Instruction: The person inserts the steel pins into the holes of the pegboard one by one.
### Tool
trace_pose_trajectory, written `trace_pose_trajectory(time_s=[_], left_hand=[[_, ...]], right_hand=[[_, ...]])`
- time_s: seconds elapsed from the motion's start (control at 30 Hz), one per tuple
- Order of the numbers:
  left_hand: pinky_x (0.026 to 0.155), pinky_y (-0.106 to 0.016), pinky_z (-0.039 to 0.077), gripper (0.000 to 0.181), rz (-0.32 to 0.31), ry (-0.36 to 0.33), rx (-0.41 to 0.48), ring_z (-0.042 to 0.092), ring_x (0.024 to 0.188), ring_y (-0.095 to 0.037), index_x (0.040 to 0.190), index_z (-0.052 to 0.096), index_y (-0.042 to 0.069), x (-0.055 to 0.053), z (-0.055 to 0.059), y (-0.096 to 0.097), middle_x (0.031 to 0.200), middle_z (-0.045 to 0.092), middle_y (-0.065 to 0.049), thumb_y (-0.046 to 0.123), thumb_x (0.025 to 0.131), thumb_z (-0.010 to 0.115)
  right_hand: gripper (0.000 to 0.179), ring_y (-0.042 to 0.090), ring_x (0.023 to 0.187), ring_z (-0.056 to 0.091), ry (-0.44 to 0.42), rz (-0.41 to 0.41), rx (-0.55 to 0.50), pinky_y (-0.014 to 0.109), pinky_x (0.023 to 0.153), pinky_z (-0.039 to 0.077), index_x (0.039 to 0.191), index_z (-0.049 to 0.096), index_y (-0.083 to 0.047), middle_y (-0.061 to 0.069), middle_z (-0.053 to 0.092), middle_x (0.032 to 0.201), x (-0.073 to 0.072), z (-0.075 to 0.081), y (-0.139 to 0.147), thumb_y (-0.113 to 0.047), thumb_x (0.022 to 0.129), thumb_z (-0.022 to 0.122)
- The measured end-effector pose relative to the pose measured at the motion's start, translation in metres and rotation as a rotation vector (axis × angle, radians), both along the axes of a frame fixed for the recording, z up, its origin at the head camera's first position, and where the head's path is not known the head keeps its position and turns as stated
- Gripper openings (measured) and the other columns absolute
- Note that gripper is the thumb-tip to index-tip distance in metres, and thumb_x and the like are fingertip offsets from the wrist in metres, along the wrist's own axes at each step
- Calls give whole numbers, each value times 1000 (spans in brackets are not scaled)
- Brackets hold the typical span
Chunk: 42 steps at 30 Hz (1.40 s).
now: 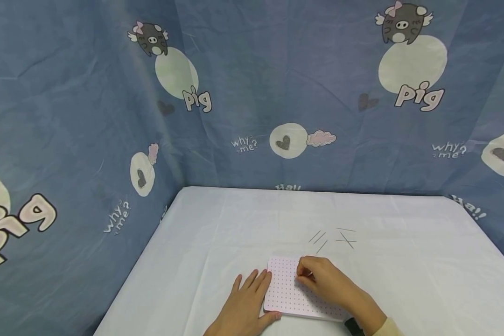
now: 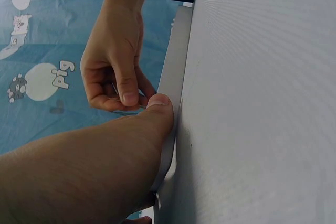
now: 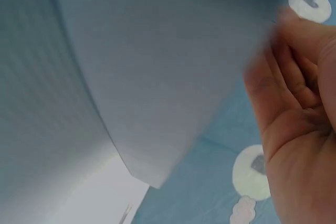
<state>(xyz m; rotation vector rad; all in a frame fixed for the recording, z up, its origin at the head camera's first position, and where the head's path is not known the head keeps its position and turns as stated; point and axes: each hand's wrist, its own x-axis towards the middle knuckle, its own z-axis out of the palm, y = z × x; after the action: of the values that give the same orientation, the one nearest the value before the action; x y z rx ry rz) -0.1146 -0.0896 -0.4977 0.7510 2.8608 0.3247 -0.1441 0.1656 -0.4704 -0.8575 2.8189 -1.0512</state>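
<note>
A thin pinkish-white board (image 1: 283, 289) with a grid of small dark dots lies flat on the white table. My left hand (image 1: 247, 301) lies spread at its left side, fingertips touching the left edge and thumb at the front left corner. Over the middle of the board, my right hand (image 1: 325, 280) has its thumb and fingers pinched together. In the left wrist view, a sliver of a thin stick (image 2: 123, 112) shows at the fingertips of that hand; most of it is hidden. The right wrist view shows the right palm and curled fingers (image 3: 294, 77) beside the blurred board.
Several thin dark sticks (image 1: 346, 241) lie scattered on the table (image 1: 218, 224) behind the board. A dark strap (image 1: 353, 326) is at my right wrist. Blue printed cloth (image 1: 235, 93) hangs behind and to the left of the table.
</note>
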Motion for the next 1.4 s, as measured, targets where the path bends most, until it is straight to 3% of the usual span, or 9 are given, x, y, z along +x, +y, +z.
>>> trace_pose_trajectory(time_s=[0.13, 0.37, 0.6, 0.77, 1.03, 1.27, 1.4], left_hand=[[119, -66, 27, 98, 9, -10, -2, 34, 153, -33, 160, 33, 12, 1, 1, 0, 165, 38, -8, 75, 89, 54], [120, -65, 26, 98, 21, -9, -18, 33, 154, -32, 160, 33, 12, 1, -1, 2, 165, 37, -7, 75, 88, 55], [120, -65, 27, 98, 13, 2, -11, 35, 153, -32, 160, 34, 12, 1, -1, 3, 164, 39, -7, 75, 89, 55], [120, -66, 26, 98, 13, -4, -3, 34, 153, -33, 160, 33, 11, 1, -2, 2, 164, 39, -8, 75, 89, 55], [120, -65, 26, 98, 20, -8, 1, 34, 153, -33, 160, 33, 11, 1, -3, 2, 164, 39, -8, 74, 88, 56], [120, -66, 26, 98, 16, -16, 15, 34, 153, -33, 160, 33, 11, 2, -2, 1, 164, 39, -9, 74, 89, 55], [119, -66, 27, 98, 13, -2, 5, 35, 153, -33, 160, 33, 11, 1, -1, 1, 164, 39, -8, 74, 89, 56]], right_hand=[[14, 0, 90, 67, -23, -15, 28, 17, 79, 57, 91, 64, -20, -15, 66, 90, -1, 5, 4, -13, 91, 77], [15, 6, 91, 71, -25, -64, 7, 18, 76, 58, 93, 65, -18, -10, 68, 91, -5, 13, 22, -16, 89, 80], [26, 21, 95, 75, 79, -286, -61, 30, 82, 62, 103, 68, -10, 4, 73, 99, -15, 17, 54, -15, 84, 84], [40, 26, 99, 76, 174, -412, -77, 36, 85, 61, 115, 68, -9, 6, 74, 106, -19, 17, 77, -17, 81, 87], [42, 29, 99, 74, 239, -479, -89, 32, 85, 60, 116, 68, -5, 9, 72, 109, -22, 15, 93, -16, 81, 87], [46, 37, 105, 72, 235, -522, -100, 42, 87, 59, 121, 67, 0, 16, 70, 115, -25, 9, 100, -16, 82, 86], [49, 38, 105, 72, 256, -552, -118, 41, 86, 59, 123, 67, 3, 18, 70, 117, -28, 4, 103, -13, 81, 87]])
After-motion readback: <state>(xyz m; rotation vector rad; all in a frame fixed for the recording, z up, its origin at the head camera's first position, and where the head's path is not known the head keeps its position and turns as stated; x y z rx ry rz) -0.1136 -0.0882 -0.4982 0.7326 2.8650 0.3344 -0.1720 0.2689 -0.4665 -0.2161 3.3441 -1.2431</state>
